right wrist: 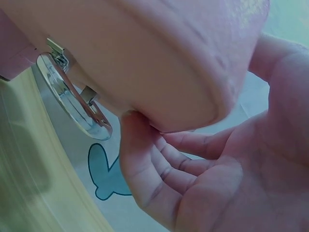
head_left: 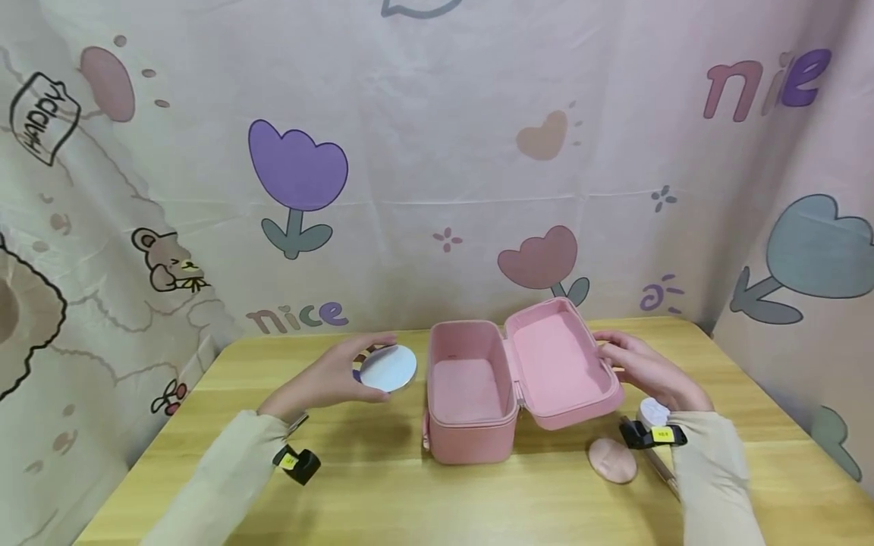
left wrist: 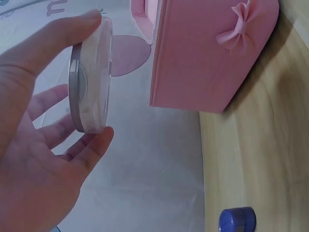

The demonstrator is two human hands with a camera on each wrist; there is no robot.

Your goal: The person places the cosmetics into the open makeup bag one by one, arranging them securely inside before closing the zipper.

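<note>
In the head view, my left hand (head_left: 337, 371) holds a round, flat compact (head_left: 389, 368) by its rim, thumb on one side and fingers on the other. The left wrist view shows its clear body and grey-brown back. Right of it on the table stands a pink cosmetic case (head_left: 474, 444), its inside bare. The hinged lid (head_left: 556, 356) is swung out to the right. My right hand (head_left: 649, 371) grips the lid's outer edge. A metal-fitted handle (right wrist: 72, 99) shows on the lid in the right wrist view, and a pink bow (left wrist: 241, 29) on the case's side.
A pale pink round puff (head_left: 612, 460) lies right of the case. Beside it are a small white round item (head_left: 653, 412) and a thin stick (head_left: 664, 474) under the right wrist. A blue-capped item (left wrist: 236, 220) stands on the left. A patterned curtain (head_left: 423, 152) hangs behind the table.
</note>
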